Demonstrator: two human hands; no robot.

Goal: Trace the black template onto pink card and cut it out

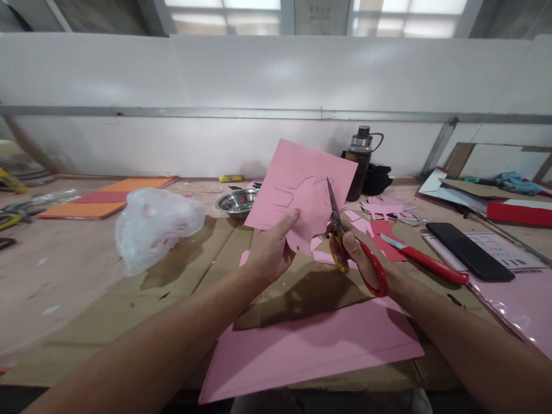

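Note:
My left hand (271, 250) is closed on the lower edge of a pink sheet of paper (297, 181), thumb on its front face. A dark outline is drawn on the sheet, and its lower right edge is cut away. In my right hand (360, 250) are scissors (376, 270) with red and yellow handles. Their dark blades point upward at the sheet's right part; whether they are parted is hard to see. Below both hands lies a larger pink sheet (310, 356) on brown cardboard (172, 305). Pink paper scraps (332, 259) lie behind the scissors.
To the left are a white plastic bag (157, 224), orange and red sheets (103, 198) and a metal bowl (237, 201). At right lie a red-handled knife (431, 264) with its blade exposed, a black phone (470, 250) and a pink cutout (383, 208). A bottle (360, 161) stands behind.

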